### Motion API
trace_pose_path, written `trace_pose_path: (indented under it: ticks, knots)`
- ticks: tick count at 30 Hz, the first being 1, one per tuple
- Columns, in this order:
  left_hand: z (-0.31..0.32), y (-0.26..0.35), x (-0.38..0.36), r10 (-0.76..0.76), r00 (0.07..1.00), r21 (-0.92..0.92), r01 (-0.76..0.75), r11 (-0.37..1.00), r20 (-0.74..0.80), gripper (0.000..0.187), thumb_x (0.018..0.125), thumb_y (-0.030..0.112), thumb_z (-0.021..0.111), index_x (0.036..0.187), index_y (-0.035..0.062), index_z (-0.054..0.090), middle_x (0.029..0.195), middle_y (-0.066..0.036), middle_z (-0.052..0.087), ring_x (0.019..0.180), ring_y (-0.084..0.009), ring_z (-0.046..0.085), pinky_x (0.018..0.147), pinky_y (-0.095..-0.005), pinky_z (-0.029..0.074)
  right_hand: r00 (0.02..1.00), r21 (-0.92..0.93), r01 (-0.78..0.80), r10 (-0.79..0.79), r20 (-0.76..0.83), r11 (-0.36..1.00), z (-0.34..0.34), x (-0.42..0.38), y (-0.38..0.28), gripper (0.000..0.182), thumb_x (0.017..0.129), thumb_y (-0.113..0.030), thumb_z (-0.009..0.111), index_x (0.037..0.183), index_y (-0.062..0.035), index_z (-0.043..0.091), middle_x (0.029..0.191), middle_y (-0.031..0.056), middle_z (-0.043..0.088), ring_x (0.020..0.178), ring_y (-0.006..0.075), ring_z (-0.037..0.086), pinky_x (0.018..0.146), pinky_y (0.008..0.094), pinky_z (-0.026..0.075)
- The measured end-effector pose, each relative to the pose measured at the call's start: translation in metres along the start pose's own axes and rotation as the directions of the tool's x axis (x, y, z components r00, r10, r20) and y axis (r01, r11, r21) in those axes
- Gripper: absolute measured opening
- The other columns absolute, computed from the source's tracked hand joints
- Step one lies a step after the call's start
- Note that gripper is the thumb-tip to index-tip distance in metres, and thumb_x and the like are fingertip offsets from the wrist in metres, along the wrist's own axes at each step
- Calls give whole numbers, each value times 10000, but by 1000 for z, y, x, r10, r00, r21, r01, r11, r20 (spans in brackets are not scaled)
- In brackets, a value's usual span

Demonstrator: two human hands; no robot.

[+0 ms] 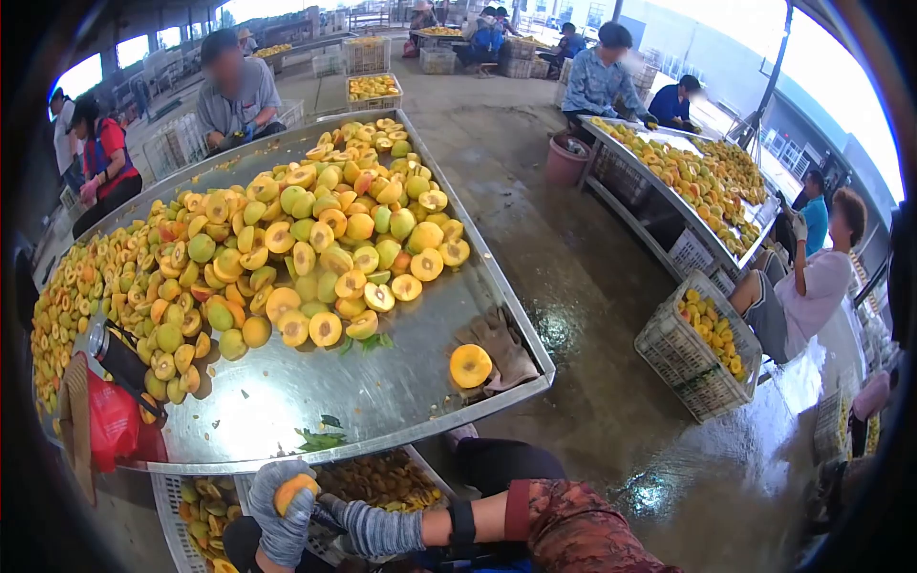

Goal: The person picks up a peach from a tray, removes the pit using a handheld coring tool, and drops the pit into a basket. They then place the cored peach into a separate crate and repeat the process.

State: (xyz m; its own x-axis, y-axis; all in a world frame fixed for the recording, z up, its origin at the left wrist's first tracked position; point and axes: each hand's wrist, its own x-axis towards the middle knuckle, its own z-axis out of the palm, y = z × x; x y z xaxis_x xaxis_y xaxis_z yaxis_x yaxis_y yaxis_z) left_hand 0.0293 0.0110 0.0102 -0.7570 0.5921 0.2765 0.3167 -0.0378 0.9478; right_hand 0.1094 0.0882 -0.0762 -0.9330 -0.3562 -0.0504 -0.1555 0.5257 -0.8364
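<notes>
My left hand [278, 511], in a grey knitted glove, is closed around a yellow-orange peach half [294, 492]. Close on its right is my right hand [336, 516], gloved in grey with a long knitted cuff. Its fingers look curled and dark, and whatever they may hold is hidden. Both hands are just in front of the metal table's edge, above crates. Below on the left, a white crate [172, 520] contains peach pieces; another crate [425, 465] beyond my right hand is filled with darker brownish pieces.
A big heap of halved peaches [306, 229] covers much of the metal table [287, 401]. On it lie a brown glove [501, 349], one peach half [470, 366] and a dark bottle [124, 353]. A red bag [113, 415] hangs at the left. People work at other tables.
</notes>
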Motion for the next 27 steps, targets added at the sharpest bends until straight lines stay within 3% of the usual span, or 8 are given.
trace_pose_path:
  ticks: [4,6,7,8,15,17,22,27]
  knots:
    - [-3,-15,-5,50,995,66,-45,997,-84,257,737,190,609,889,-3,533,731,-113,588,684,-184,573,622,-298,482,981,-608,195,-142,135,769,-21,-8,-17,675,757,-135,532,1292,69,174,1307,198,303,1234,277,281,1040,328,179]
    - [-7,-13,-1,-230,971,-204,238,950,62,253,744,172,608,912,3,522,792,-112,578,706,-184,570,636,-296,487,970,-721,242,-159,182,650,-22,-10,-22,686,747,-130,551,1289,69,181,1295,205,318,1228,278,294,1035,320,194]
    - [-7,-12,-1,-231,971,-205,239,949,63,253,744,172,608,912,3,522,792,-112,578,706,-184,570,636,-296,487,995,-37,90,-92,-38,995,-22,-10,-23,678,751,-134,546,1286,73,184,1291,212,319,1228,278,293,1038,328,184]
    - [-7,-11,-1,-227,972,-180,234,955,57,245,744,164,607,909,4,522,790,-111,578,703,-183,568,637,-295,487,983,690,17,115,-145,723,-22,-10,-24,671,754,-138,541,1283,77,187,1287,220,320,1227,278,292,1041,336,174]
    - [-5,-16,-2,79,997,49,-78,996,-20,266,725,177,614,901,-4,530,733,-101,583,696,-178,570,643,-298,483,982,363,-191,179,66,912,14,6,14,664,767,-140,520,1296,65,174,1335,186,265,1255,268,225,1052,362,117]
    - [-8,-9,1,-49,998,37,47,998,34,275,719,167,618,915,-4,527,773,-105,579,711,-180,570,655,-300,484,966,280,-212,157,207,936,26,12,21,652,773,-136,513,1293,66,175,1339,185,260,1243,288,237,1047,398,119]
    - [-13,-10,-1,-196,972,-28,201,979,128,302,705,141,636,944,-3,519,871,-116,568,748,-185,569,675,-308,483,977,577,-207,195,83,790,-42,-16,-37,639,761,-92,522,1288,59,195,1308,183,298,1230,287,254,1042,410,125]
    - [-17,-21,-1,147,983,155,-164,974,112,334,701,147,655,960,-10,515,873,-120,574,781,-189,575,677,-308,485,977,705,-183,203,57,685,-44,-16,-38,665,733,-49,548,1287,57,195,1277,184,328,1219,273,279,1023,380,188]
